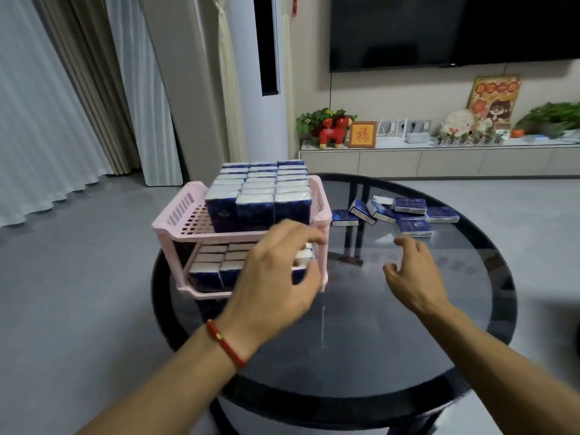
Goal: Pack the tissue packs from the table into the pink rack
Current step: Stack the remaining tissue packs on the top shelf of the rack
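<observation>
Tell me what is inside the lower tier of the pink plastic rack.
The lower tier of the pink plastic rack holds upright dark blue tissue packs in rows. The left hand, pinching a pack at the right end, covers that part.

Soft, dimmish indoor light is falling evenly — the glass table (439, 324) is showing faint glare. Edges are bowing from the wide lens, and motion is blurring the left hand (276, 277) — background staying soft.

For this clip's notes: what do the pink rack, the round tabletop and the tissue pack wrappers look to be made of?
Pink rack: looks like moulded matte plastic, given the uniform colour and slotted, gridded walls.
Round tabletop: likely dark tinted glass; it is glossy, reflects the room, and the legs show through it.
Tissue packs: wrappers seem thin glossy plastic film, blue printed with white ends; soft sheen, though blur leaves it uncertain.
</observation>
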`<state>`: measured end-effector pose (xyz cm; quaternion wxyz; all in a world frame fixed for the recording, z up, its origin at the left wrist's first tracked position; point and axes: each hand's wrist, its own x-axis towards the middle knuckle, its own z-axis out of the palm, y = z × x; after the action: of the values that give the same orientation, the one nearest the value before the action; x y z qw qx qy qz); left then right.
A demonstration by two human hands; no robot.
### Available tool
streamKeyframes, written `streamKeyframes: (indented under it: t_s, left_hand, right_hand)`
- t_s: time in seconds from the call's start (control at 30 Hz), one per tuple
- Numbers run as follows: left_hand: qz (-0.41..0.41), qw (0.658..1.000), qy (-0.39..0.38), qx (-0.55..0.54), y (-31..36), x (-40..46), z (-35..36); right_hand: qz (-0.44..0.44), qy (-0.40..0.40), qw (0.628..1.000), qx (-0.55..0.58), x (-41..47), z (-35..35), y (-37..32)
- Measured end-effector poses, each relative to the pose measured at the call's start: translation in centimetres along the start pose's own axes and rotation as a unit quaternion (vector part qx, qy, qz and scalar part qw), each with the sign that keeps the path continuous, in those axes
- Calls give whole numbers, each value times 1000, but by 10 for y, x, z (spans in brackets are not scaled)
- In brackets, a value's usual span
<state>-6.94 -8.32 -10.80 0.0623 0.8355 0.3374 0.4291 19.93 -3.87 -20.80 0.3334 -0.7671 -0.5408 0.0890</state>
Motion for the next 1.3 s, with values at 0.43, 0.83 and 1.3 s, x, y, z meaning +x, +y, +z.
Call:
streamKeyframes:
  t_s: [0.43,0.83,1.3]
  left_hand:
    - [-96,956,-270,-63,-18,-12,118]
    - [-207,948,-207,-123,-14,-11,102]
    - [-216,917,-38,-332,-5,-34,-1]
  right_hand:
    - [81,-80,969,-221,94,8,47]
    - [-26,-132,979,-153,3,-33,22]
    - [-427,-69,901,17,-108,-61,-92]
